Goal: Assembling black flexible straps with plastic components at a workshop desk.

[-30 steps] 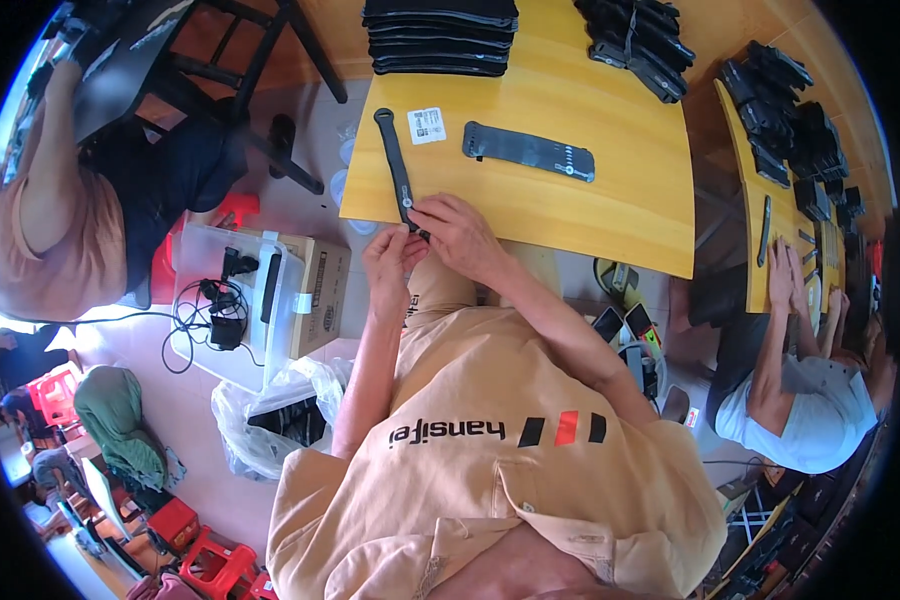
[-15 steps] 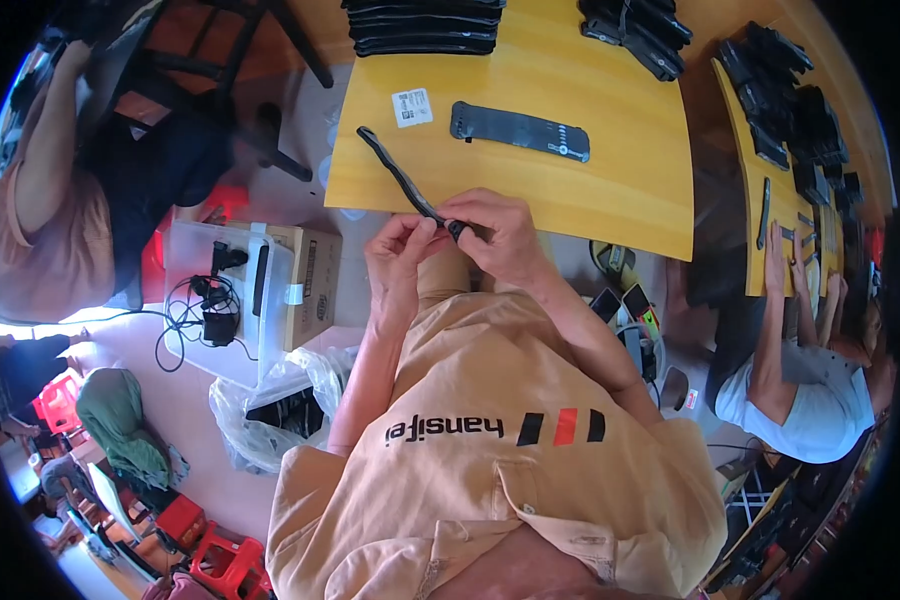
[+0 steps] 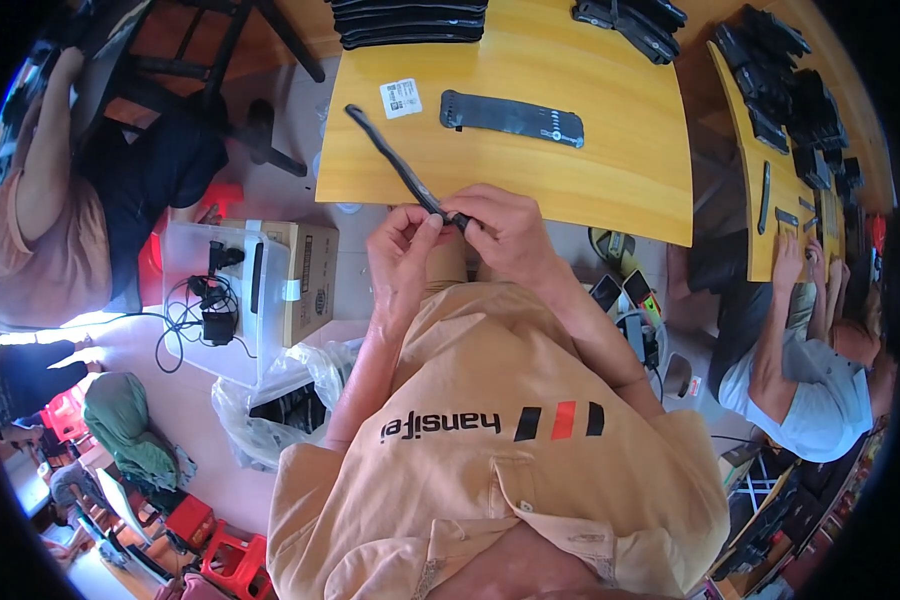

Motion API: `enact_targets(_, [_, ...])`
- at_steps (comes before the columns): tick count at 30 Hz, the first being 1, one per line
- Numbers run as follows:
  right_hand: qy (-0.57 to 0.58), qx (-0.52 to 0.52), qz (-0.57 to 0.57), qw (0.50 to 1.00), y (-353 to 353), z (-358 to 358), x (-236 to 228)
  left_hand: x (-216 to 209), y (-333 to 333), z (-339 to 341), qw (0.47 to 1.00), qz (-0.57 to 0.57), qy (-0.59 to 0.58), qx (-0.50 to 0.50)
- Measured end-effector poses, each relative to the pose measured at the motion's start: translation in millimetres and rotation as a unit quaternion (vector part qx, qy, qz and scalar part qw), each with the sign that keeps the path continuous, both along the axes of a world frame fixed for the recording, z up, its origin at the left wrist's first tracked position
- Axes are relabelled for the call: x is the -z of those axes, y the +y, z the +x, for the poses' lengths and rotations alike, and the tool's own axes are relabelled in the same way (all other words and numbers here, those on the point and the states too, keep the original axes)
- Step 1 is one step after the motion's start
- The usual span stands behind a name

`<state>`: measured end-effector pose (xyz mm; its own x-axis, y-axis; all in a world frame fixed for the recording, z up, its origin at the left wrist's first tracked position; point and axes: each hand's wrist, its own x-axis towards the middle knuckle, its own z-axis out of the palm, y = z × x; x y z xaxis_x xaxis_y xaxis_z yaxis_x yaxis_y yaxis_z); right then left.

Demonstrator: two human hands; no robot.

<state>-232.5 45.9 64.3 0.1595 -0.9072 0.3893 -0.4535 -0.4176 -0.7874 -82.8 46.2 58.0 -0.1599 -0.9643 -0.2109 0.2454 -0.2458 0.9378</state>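
A narrow black strap (image 3: 391, 156) is pinched between both my hands just off the table's near edge, its long free end slanting up and left over the wood. My left hand (image 3: 400, 246) grips it with thumb and fingertips. Close beside it, my right hand (image 3: 502, 226) is closed on the strap's near end, where a dark, thicker piece shows; the fingers partly hide it. Beyond my hands, a wide dark grey band (image 3: 511, 119) with a row of small marks lies flat on the table. A white printed label sheet (image 3: 401, 98) lies left of it.
The yellow wooden table (image 3: 580, 190) bears a stack of black flat pouches (image 3: 410, 24) and a black bundle (image 3: 632, 26) at its far side. Left of me stand a clear plastic bin (image 3: 185, 330) with cables and a cardboard box (image 3: 315, 275). Co-workers sit at both sides.
The strap's free end now reaches farther up and looks straighter. My hands stay pinched together in nearly the same place. At the right table, a co-worker's hands have shifted nearer that table's edge.
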Motion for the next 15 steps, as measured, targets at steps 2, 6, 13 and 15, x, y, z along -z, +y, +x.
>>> enact_targets(2, [-0.092,-0.01,0.054,0.994,2,-4,-3,-3,-3,0,1.0,0.0,-0.003,0.005])
enact_targets(6, [-0.087,-0.022,0.056,0.994,4,-11,-4,-4,-4,-3,0.999,-0.01,-0.025,0.023])
enact_targets(13, [-0.046,-0.015,0.042,0.998,9,-12,-5,-7,-1,-8,0.99,-0.064,-0.12,0.028])
enact_targets(15, [-0.046,-0.012,0.033,0.998,11,-11,-5,-12,-1,-10,0.983,-0.083,-0.161,0.025])
